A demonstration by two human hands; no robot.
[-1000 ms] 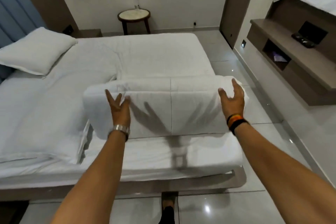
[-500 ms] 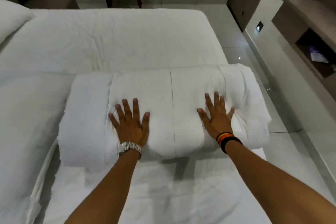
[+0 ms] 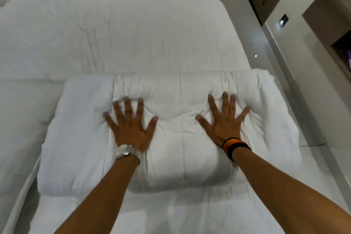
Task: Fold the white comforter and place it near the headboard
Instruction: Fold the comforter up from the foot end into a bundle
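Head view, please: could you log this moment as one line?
stage: flattening fold | left hand: open, palm down on folded comforter | right hand: open, palm down on it | comforter: on bed, right end overhanging

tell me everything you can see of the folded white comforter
The folded white comforter is a thick, puffy quilted bundle with stitched seams, lying flat near the bed's close edge, its right end at the side edge. The left hand and right hand press open palms into it, denting and wrinkling it.
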